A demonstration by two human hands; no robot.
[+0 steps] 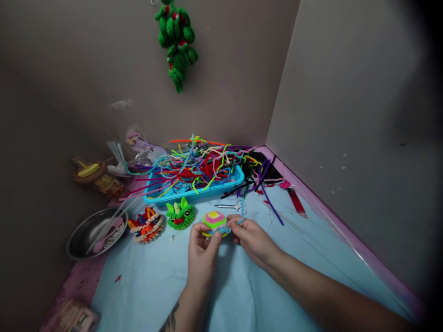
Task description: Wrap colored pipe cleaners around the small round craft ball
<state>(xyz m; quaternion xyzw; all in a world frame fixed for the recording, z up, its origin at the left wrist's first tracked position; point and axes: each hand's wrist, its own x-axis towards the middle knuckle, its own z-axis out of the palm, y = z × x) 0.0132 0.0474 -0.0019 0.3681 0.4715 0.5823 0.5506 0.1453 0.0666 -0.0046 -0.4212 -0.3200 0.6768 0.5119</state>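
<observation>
A round piece coiled from pipe cleaners [213, 219], ringed in yellow, pink, green and blue, is gripped at its left and front edge by my left hand [204, 246]. My right hand [251, 237] pinches a light blue pipe cleaner [242, 210] at the piece's right side; its free end sticks up past the fingers. Just behind the hands lie small scissors [230, 206] with pale handles. To the left sit a green pipe-cleaner animal head [180, 214] and an orange, blue and cream pipe-cleaner figure [147, 226].
A blue tray [194, 197] heaped with pipe cleaners stands at the back. A metal bowl [78, 237] with small white pieces is at left, near a yellow-lidded cup [93, 175]. A red packet [296, 202] lies right. Green decorations [176, 41] hang on the wall.
</observation>
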